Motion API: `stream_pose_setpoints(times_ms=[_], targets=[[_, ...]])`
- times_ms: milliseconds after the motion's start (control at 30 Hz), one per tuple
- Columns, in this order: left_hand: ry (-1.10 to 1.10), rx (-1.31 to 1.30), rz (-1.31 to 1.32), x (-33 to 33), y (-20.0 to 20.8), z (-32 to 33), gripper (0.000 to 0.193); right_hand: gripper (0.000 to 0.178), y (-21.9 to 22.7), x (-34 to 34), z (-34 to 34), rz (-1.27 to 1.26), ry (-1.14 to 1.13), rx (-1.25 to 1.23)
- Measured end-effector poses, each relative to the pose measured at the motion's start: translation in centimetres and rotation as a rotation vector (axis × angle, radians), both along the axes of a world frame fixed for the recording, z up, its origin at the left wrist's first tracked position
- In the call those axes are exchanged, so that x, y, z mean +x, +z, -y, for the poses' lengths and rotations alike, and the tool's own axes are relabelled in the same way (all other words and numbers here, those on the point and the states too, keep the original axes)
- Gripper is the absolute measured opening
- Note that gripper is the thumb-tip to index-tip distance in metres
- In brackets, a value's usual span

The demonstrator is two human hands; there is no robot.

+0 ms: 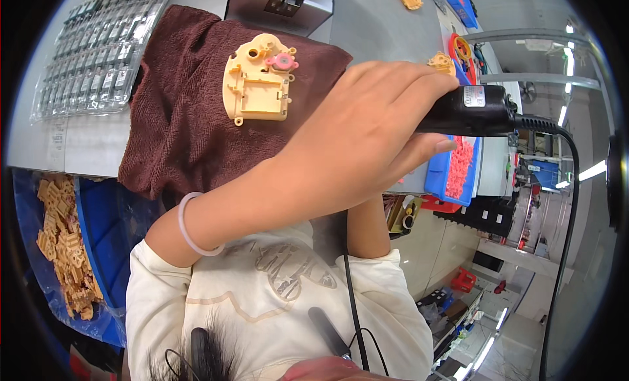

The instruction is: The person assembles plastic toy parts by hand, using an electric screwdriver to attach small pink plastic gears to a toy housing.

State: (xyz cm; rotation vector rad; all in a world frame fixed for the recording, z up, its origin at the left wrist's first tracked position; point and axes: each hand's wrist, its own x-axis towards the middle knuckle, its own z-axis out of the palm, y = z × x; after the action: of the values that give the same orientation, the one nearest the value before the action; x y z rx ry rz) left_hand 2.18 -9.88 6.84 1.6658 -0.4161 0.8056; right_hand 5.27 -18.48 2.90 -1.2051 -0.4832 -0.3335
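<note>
Left hand (370, 122) appears to grip the tool (486, 121) right of the towel (167, 112), a handling step next calling for slack cord (576, 174); right hand hidden, fingers impossible to tell.

bare towel (175, 99) lies left of the housing (263, 97); left forearm (265, 194) blocks rightward.

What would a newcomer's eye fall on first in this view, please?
Probably the pale yellow plastic housing with a pink part, lying on the brown towel above and left of centre. Next comes the black corded handheld tool gripped by the left hand, right of centre.
</note>
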Motion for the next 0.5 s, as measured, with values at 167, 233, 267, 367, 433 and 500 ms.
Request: stream_pose_setpoints(times_ms=[167,233,267,367,433,500], targets=[[0.032,0.24,-0.141,-1.3,-2.0,-7.5,0.031,0.078,-0.9,2.2,-0.1,0.041,0.049,-0.02],[0.16,0.271,-0.278,-1.5,-2.7,-9.4,0.03,0.076,1.3,3.6,-0.5,0.112,0.128,-0.006],[0.163,0.264,-0.29,-1.4,-3.1,-9.5,0.03,0.075,2.6,4.4,-1.0,0.188,0.201,0.013],[0.23,0.322,-0.29,-0.4,-4.2,-9.1,0.03,0.054,6.2,7.5,-3.1,0.275,0.221,-0.063],[0.233,0.305,-0.319,0.0,-4.2,-8.7,0.028,0.033,8.0,9.9,-4.9,0.346,0.234,-0.139],[0.271,0.279,-0.337,0.4,-5.0,-8.7,0.024,0.029,8.8,12.4,-6.9,0.246,0.248,-0.058]])
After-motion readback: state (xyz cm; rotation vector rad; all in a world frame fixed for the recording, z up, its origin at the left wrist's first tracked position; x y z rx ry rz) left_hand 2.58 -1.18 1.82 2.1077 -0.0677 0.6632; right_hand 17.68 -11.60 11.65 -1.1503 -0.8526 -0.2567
